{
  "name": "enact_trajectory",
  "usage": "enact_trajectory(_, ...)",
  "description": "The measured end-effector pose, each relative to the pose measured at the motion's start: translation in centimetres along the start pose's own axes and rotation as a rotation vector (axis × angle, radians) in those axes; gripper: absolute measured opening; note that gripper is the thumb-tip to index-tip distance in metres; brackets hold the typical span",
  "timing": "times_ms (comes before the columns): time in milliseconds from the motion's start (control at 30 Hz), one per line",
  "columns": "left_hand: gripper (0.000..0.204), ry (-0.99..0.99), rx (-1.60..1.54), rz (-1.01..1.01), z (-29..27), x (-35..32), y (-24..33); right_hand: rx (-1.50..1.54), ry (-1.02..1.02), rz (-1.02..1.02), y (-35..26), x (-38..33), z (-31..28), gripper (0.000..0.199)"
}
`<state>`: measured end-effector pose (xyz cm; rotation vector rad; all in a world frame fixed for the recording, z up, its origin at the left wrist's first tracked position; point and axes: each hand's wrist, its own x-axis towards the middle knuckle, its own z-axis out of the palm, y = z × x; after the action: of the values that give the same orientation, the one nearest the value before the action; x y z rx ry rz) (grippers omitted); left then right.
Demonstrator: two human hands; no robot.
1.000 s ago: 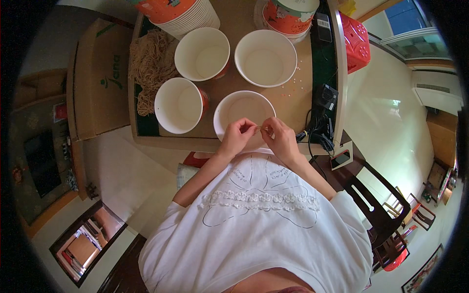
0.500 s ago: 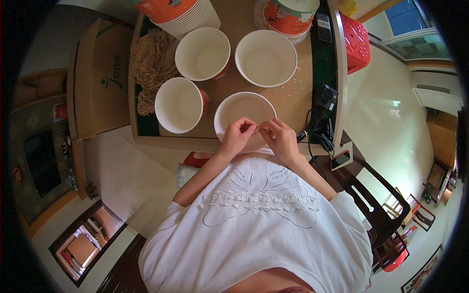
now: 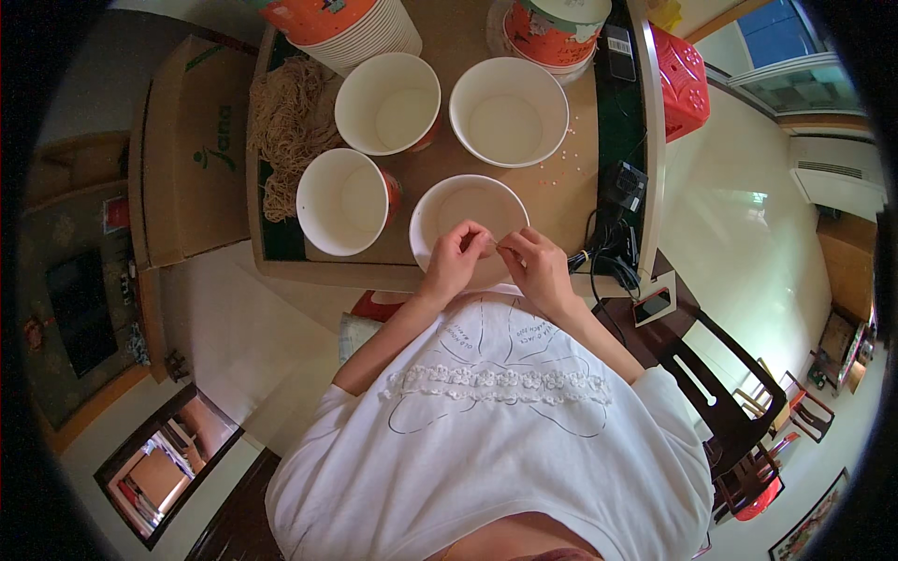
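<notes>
Both of my hands meet over the near side of a white paper tub (image 3: pixel 449 198) at the table's front edge. My left hand (image 3: pixel 455 262) is closed in a pinch, thumb against forefinger. Close beside it, my right hand (image 3: pixel 535 266) pinches too, fingertips nearly touching the left ones. Between them shows a tiny bit of thin strand (image 3: pixel 495 243), mostly hidden by the fingers. More open tubs stand around: one tub (image 3: pixel 341 201) to the left, another tub (image 3: pixel 388 103) behind it, and a third tub (image 3: pixel 510 112) at the back right.
A tangled bundle of brown string (image 3: pixel 295 122) lies at the table's left. Stacked orange-and-white tubs (image 3: pixel 351 33) and a lidded orange tub (image 3: pixel 557 37) stand at the back. Small pale bits (image 3: pixel 561 168) dot the cardboard. Black cables (image 3: pixel 613 252) lie by the right edge, near a dark chair (image 3: pixel 716 374).
My left hand has shifted up very slightly, and the fingertips have turned a little. The tubs and the string bundle stay where they were.
</notes>
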<state>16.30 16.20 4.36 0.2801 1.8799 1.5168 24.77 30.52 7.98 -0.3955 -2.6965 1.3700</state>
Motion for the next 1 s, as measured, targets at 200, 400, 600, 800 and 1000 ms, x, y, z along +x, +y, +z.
enact_trajectory(200, 0.006, 0.195, 0.274, 0.195, 1.1, 0.0, 0.6, -0.021, 0.018, -0.068, -0.1, 0.1, 0.1, 0.005)
enact_trajectory(400, 0.006, 0.263, 0.374, 0.258, 1.5, 0.1, 0.9, -0.018, 0.030, -0.095, 0.3, 0.1, 0.3, 0.005)
enact_trajectory(600, 0.004, 0.190, 0.293, 0.282, 1.1, -0.5, 0.7, -0.022, 0.024, 0.065, -0.4, -0.1, -0.2, 0.008)
enact_trajectory(800, 0.005, 0.139, 0.422, 0.292, 1.2, -0.9, 1.3, -0.041, -0.005, -0.039, 0.3, 0.0, -0.3, 0.010)
enact_trajectory(1000, 0.006, 0.205, 0.547, 0.391, 1.4, -0.9, 1.8, -0.041, 0.025, -0.065, 0.2, 0.1, -0.1, 0.007)
